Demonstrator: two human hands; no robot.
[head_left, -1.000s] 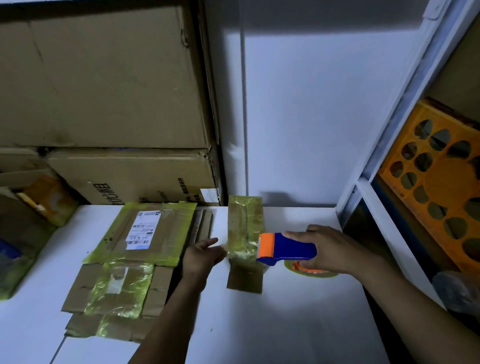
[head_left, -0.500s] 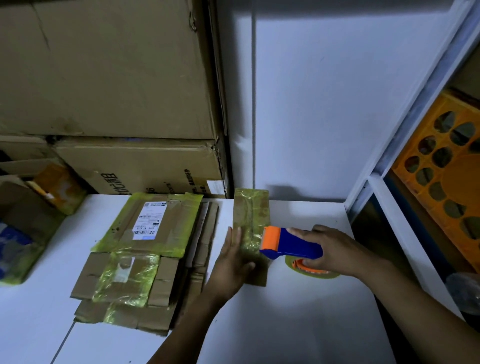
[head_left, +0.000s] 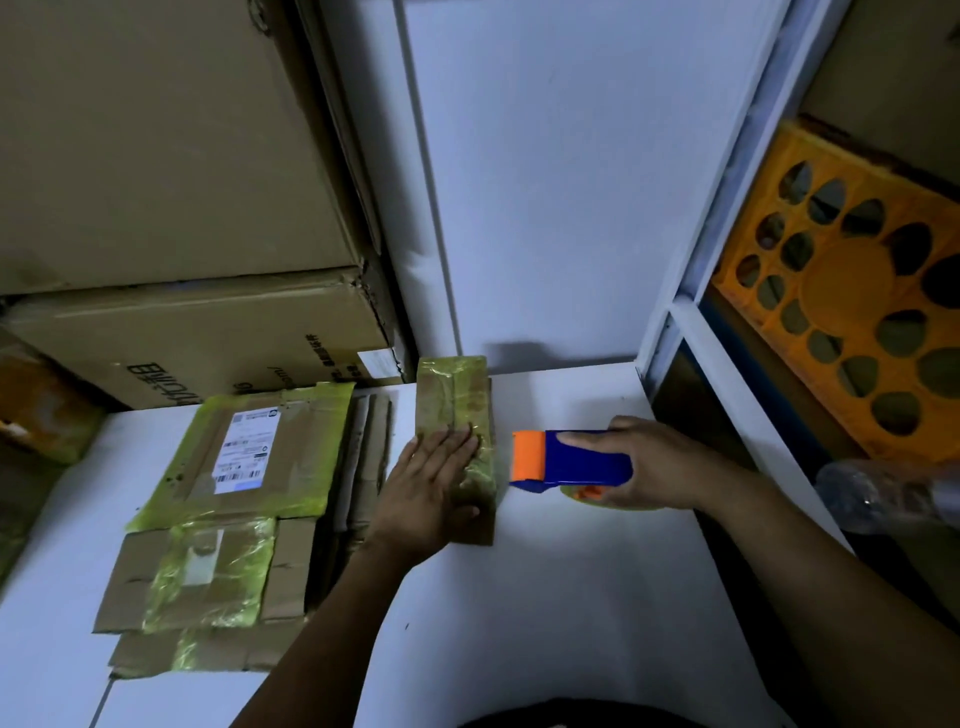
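One small cardboard parcel (head_left: 457, 400): oblong, wrapped in shiny yellowish tape, lying flat near back of white tabletop (head_left: 571, 597). Left hand (head_left: 434, 491) pressed flat on it, fingers straight. Right hand (head_left: 652, 467) wrapped tight round one tape dispenser (head_left: 571, 460), blue plastic with orange front, just right of parcel. Left side: pile of flattened cardboard (head_left: 171, 582), at least three sheets, top one with white shipping label (head_left: 244, 452). Behind: two corrugated boxes, upper carton (head_left: 156, 145) on lower carton (head_left: 208, 343). Shelf on right: one orange plastic crate (head_left: 841, 291), oval holes.
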